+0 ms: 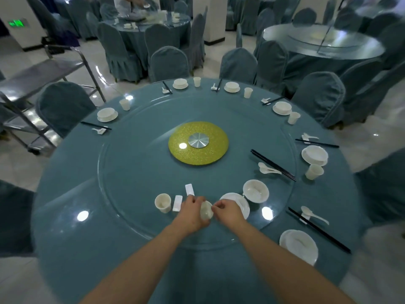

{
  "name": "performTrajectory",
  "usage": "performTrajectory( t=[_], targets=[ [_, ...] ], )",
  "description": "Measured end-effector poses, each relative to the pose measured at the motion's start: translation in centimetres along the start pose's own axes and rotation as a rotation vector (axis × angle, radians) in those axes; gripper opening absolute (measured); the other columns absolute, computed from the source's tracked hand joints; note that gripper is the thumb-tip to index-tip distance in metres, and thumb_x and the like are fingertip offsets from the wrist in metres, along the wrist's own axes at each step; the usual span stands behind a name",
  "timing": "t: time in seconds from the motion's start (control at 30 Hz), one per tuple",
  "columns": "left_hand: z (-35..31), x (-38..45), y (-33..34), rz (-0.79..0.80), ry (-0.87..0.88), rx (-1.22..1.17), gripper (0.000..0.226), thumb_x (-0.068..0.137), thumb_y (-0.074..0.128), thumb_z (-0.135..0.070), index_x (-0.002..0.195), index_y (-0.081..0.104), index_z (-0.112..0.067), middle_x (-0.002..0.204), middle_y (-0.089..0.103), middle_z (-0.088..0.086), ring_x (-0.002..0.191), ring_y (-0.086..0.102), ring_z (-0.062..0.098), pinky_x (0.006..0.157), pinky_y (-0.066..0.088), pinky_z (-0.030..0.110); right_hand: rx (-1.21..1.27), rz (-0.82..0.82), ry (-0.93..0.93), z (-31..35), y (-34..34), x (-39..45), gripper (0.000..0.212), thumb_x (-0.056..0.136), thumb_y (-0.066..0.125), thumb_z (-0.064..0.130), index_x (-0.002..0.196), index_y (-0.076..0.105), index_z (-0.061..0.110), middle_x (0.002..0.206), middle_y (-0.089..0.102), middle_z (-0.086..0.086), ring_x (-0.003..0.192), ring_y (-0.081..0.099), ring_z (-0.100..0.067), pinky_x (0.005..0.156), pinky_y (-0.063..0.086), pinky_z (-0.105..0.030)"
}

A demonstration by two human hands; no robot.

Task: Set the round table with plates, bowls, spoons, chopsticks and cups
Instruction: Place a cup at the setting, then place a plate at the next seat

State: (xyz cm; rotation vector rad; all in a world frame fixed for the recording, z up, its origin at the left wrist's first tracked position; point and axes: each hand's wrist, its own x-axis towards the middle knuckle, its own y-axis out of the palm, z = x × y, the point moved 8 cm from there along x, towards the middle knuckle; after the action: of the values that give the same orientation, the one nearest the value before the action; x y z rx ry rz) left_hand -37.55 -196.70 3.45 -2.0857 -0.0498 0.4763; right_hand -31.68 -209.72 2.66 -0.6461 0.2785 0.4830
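Both my hands meet over the glass turntable [135,194] near me. My left hand [192,213] grips a white cup [206,211] lying on its side, and my right hand [228,212] pinches its rim. Another white cup [163,202] stands upright to the left, with two white chopstick rests [177,202] beside it. A white plate [241,205] and a bowl [255,190] sit just right of my hands. Loose black chopsticks [272,165] and white spoons [268,168] lie further right.
Set places with plate, bowl, cup, spoon and chopsticks ring the blue round table [87,249]. A yellow disc [198,143] marks its centre. Covered chairs [63,106] surround it. A steel trolley [32,84] stands at the left. Other tables stand behind.
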Motion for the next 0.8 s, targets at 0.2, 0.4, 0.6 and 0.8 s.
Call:
performTrajectory(
  t=[0.2, 0.4, 0.6, 0.8],
  targets=[
    [-4.3, -2.3, 6.2, 0.123, 0.100, -0.174, 0.073, 0.078, 0.072, -0.038, 0.142, 0.041, -0.023, 0.134, 0.048, 0.002, 0.123, 0.045, 0.018, 0.106, 0.037, 0.024, 0.049, -0.115, 0.154, -8.2, -4.7, -3.4, 0.014, 0.081, 0.057, 0.011, 0.068, 0.061, 0.009, 0.063, 0.060, -0.005, 0.061, 0.053, -0.017, 0.060, 0.043, -0.027],
    [-3.0, -4.1, 10.5, 0.144, -0.204, -0.487, 0.044, 0.089, 0.063, -0.026, 0.131, 0.052, -0.016, 0.114, 0.062, 0.002, 0.100, 0.061, 0.016, 0.089, 0.049, 0.026, 0.125, -0.236, 0.352, -17.0, -8.9, -7.4, 0.017, 0.084, 0.055, 0.014, 0.075, 0.066, 0.004, 0.070, 0.062, -0.009, 0.064, 0.052, -0.018, 0.057, 0.041, -0.025],
    [-2.7, -5.7, 12.6, 0.135, -0.376, -0.673, 0.028, 0.092, 0.060, -0.013, 0.120, 0.058, -0.007, 0.094, 0.062, 0.003, 0.071, 0.057, 0.016, 0.059, 0.046, 0.024, 0.181, -0.317, 0.450, -22.2, -9.9, -9.8, 0.025, 0.087, 0.054, 0.009, 0.063, 0.051, 0.015, 0.073, 0.056, -0.009, 0.071, 0.050, -0.023, 0.065, 0.039, -0.029],
    [-2.2, -7.2, 13.6, 0.125, -0.453, -0.712, 0.022, 0.092, 0.058, -0.014, 0.114, 0.060, -0.010, 0.086, 0.062, 0.005, 0.064, 0.056, 0.016, 0.057, 0.042, 0.023, 0.135, -0.319, 0.527, -25.4, -10.1, -10.3, 0.022, 0.090, 0.052, 0.003, 0.075, 0.067, -0.001, 0.080, 0.060, -0.016, 0.077, 0.051, -0.025, 0.071, 0.040, -0.030]
  ],
)
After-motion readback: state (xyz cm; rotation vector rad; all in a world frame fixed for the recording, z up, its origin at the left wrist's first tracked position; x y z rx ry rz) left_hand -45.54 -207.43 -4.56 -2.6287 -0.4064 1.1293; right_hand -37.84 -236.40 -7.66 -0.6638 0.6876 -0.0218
